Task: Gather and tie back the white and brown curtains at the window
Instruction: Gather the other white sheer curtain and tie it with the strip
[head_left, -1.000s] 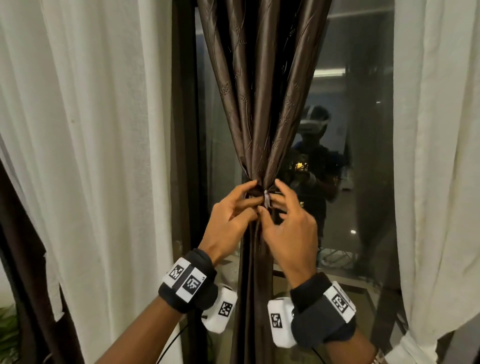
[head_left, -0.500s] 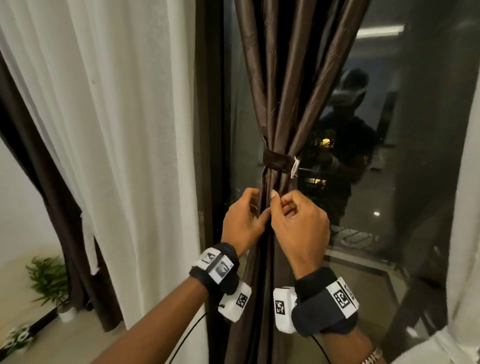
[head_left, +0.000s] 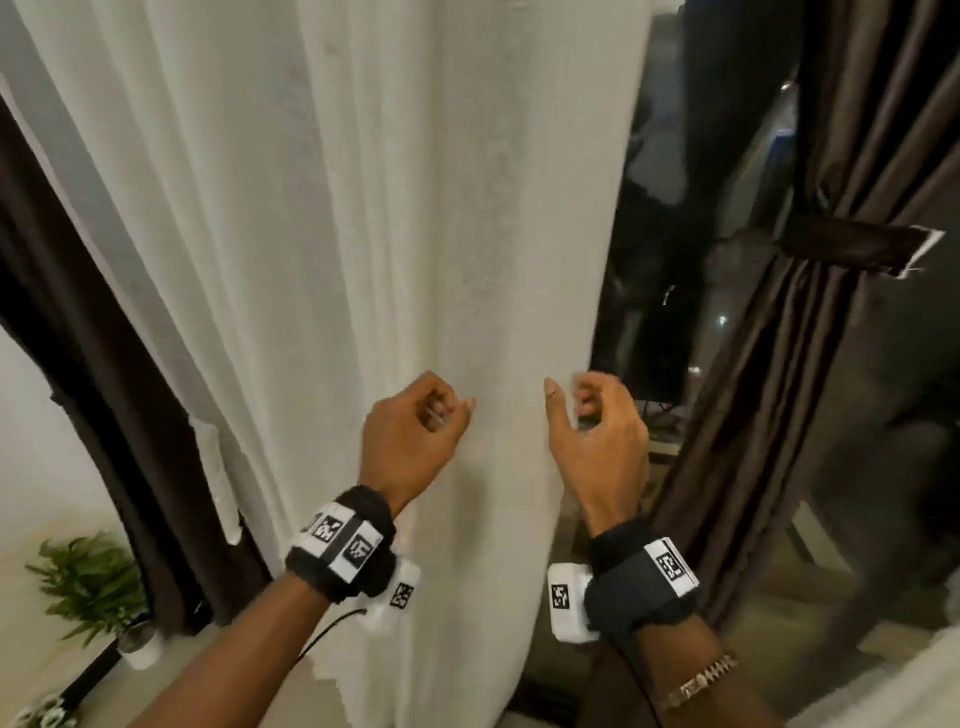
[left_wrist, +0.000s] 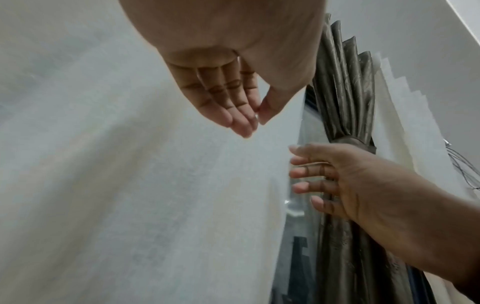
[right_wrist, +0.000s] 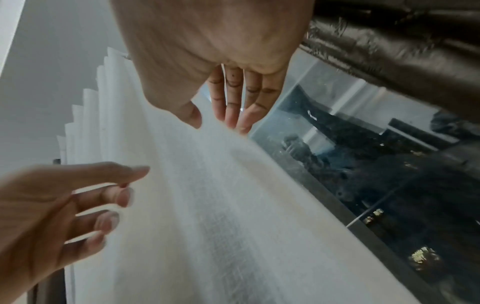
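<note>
The white curtain (head_left: 389, 234) hangs loose down the middle of the head view. At the right the brown curtain (head_left: 857, 130) is gathered and cinched by a brown tie band (head_left: 852, 247). My left hand (head_left: 452, 408) hovers in front of the white curtain, fingers loosely curled and holding nothing. My right hand (head_left: 569, 397) is at the curtain's right edge, also relaxed and empty. The left wrist view shows my left hand (left_wrist: 253, 123) with fairly straight fingers above the white curtain (left_wrist: 130, 185). In the right wrist view my right hand's fingertips (right_wrist: 236, 123) are at the edge of the white curtain (right_wrist: 207, 205).
Dark window glass (head_left: 654, 260) lies between the two curtains. Another brown curtain (head_left: 78, 312) hangs at the far left, with a small potted plant (head_left: 88, 587) on the floor below it. More white fabric (head_left: 909, 691) shows at the bottom right.
Both hands have let go of the tied brown curtain and moved left to the white curtain. The view has swung left, so the brown curtain now sits at the right.
</note>
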